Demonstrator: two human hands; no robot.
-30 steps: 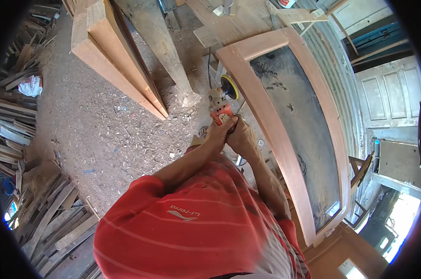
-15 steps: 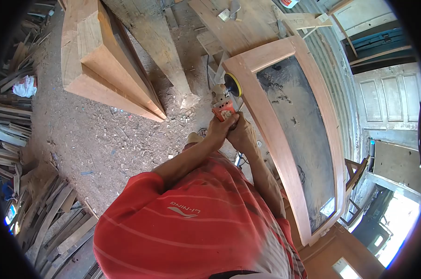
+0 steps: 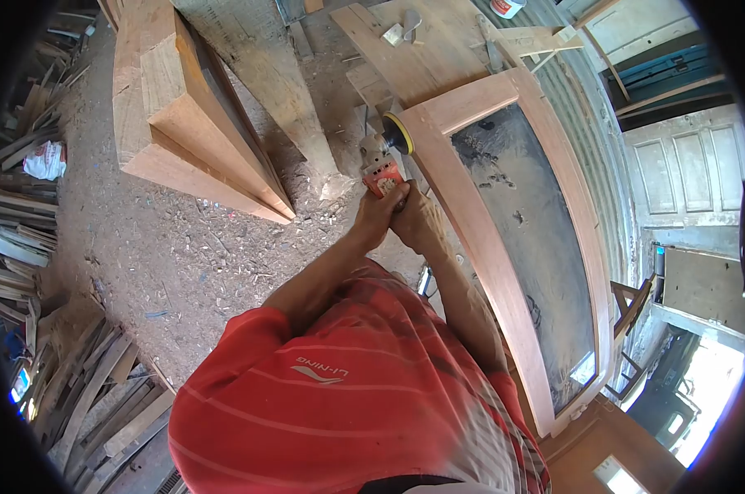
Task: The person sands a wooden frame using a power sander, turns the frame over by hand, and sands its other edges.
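- Fingers of the left hand (image 3: 374, 218) and right hand (image 3: 419, 225) are curled firmly around the handle of a red-bodied power tool (image 3: 382, 175), the two hands touching side by side.
- The tool's round, yellow-edged disc (image 3: 398, 134) stands on edge just beside the long left edge of a framed wooden panel (image 3: 467, 206), near its upper left corner; whether they touch, I cannot tell.
- Inside the frame, a dark inset (image 3: 525, 222) carries pale dust, with darker patches toward its upper left corner.
- Beyond the panel's top edge is a bench (image 3: 450, 66); a pale block (image 3: 393, 34) lies toward its far left corner, and a grey strip-like object (image 3: 493, 45) along its right edge.
- Left of the tool are thick timber pieces (image 3: 175, 107), above a floor (image 3: 199, 263) strewn with shavings.
- Along the floor's left edge lie a white bag (image 3: 45, 160) and piled wood offcuts (image 3: 100, 403).
- Past the panel's long right edge, a pale panelled door (image 3: 698, 169) shows in the background.
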